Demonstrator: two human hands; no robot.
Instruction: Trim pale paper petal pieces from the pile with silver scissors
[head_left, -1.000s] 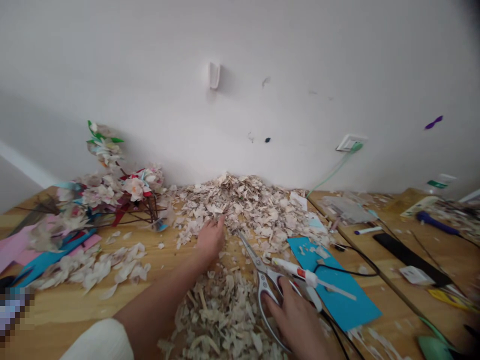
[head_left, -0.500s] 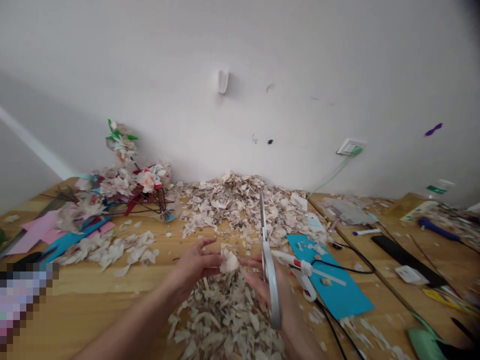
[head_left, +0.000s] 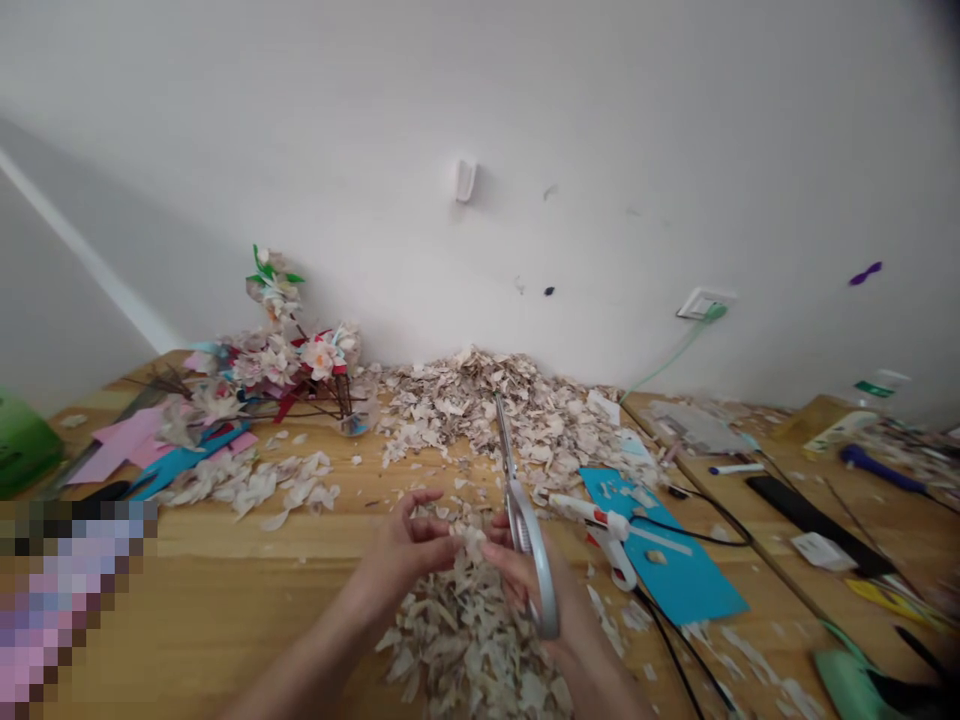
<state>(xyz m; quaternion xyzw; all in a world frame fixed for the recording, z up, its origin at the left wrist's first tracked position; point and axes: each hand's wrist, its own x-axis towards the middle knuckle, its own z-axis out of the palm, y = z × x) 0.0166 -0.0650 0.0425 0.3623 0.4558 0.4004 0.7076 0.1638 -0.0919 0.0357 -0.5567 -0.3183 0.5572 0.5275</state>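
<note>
Wooden surface [head_left: 247,595] carried a scrap pile [head_left: 465,645]; above it, the left hand [head_left: 405,555] pinched a pale petal-like piece [head_left: 472,543] against the right hand [head_left: 523,572], which gripped scissors [head_left: 548,590]. Likely light, soft and tearable, the piece required gentle edge holding.

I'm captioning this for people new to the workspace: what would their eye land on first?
Likely the broad heap of pale scraps against the wall, with a nearer pile at bottom centre. Then the scissors, held in the right hand, with the left hand close by. Colour may pull next: a flower cluster at left, a bright blue sheet at right.
</note>
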